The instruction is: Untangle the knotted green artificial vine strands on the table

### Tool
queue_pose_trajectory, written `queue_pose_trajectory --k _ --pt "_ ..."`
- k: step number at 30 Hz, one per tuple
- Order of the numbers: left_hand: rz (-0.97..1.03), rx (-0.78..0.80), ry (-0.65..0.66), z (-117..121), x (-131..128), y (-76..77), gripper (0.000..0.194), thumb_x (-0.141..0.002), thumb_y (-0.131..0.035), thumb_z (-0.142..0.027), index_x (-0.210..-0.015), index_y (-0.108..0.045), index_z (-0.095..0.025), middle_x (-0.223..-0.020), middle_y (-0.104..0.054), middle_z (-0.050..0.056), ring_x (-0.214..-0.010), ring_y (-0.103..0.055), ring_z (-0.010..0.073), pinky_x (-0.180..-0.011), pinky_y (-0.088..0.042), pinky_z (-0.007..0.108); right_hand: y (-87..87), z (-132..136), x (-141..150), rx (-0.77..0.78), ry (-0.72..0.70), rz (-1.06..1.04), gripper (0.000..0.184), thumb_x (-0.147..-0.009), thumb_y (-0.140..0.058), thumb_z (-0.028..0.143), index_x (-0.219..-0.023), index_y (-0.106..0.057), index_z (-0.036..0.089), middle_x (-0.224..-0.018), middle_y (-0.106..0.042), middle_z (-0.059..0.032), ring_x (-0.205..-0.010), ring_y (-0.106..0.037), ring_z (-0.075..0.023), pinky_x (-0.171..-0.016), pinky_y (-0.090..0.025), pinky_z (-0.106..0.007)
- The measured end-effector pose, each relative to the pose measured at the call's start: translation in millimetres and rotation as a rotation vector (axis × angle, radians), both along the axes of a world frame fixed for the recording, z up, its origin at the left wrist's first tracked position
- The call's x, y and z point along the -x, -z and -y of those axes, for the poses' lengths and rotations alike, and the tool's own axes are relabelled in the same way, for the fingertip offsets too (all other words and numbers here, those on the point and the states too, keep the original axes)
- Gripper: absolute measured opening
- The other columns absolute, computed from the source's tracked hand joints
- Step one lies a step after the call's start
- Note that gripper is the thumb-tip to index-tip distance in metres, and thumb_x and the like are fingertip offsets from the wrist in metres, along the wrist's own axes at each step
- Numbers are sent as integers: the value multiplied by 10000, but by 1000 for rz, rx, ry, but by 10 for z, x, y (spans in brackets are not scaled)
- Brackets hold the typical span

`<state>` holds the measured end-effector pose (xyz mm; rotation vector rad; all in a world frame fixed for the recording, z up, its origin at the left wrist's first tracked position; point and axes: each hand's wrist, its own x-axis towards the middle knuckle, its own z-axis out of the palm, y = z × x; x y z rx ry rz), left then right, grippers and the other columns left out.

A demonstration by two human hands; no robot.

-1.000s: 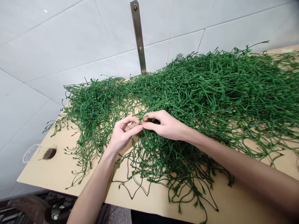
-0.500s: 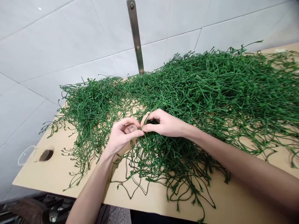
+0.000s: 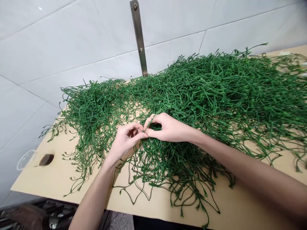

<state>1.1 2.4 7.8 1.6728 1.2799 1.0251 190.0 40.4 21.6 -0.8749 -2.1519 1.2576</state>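
Observation:
My left hand (image 3: 128,137) and my right hand (image 3: 165,127) meet fingertip to fingertip above the middle of the board. Both pinch one thin green plastic stem (image 3: 150,121); its upper part shows between my right thumb and index finger. The stem's lower end is hidden at the fingertips. Beneath and around my hands spreads a large tangled heap of similar green artificial stems (image 3: 206,86), many with small bud-like tips.
The heap lies on a pale tan board (image 3: 148,207) against a white tiled wall (image 3: 72,35). A metal strip (image 3: 139,38) is bolted upright to the wall. At left are a dark round hole (image 3: 46,159) and a clear plastic ring (image 3: 25,159). Dark machinery (image 3: 55,217) stands below.
Both hands stay nearly in place. My left fingers have curled in slightly at the pinch. The view has shifted a little.

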Motion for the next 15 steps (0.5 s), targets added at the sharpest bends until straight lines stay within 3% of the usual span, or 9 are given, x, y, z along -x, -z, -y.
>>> queue_pose_trajectory --k 6,12,15 --pt "-150 -132 113 -11 11 6 164 -768 -722 -284 -653 -680 -176 -609 -574 -3 -548 -424 114 -526 -288 232 11 -3 12 -21 -3 10 171 -740 -581 216 -769 -723 123 -729 -660 -27 -697 -533 -135 -645 -404 -245" --pt "-54 -36 99 51 -29 -9 283 -855 -612 -327 -621 -629 -168 -543 -576 -9 -501 -483 107 -506 -341 219 -9 1 14 33 30 -4 214 -776 -550 272 -677 -668 123 -613 -569 7 -593 -453 -103 -569 -335 -243" --pt "4 -13 39 58 -36 -13 281 -825 -646 -338 -604 -632 -165 -520 -580 -7 -474 -492 101 -484 -361 210 -6 -5 9 80 -1 -46 248 -794 -534 287 -649 -655 125 -616 -564 6 -601 -462 -104 -573 -340 -244"
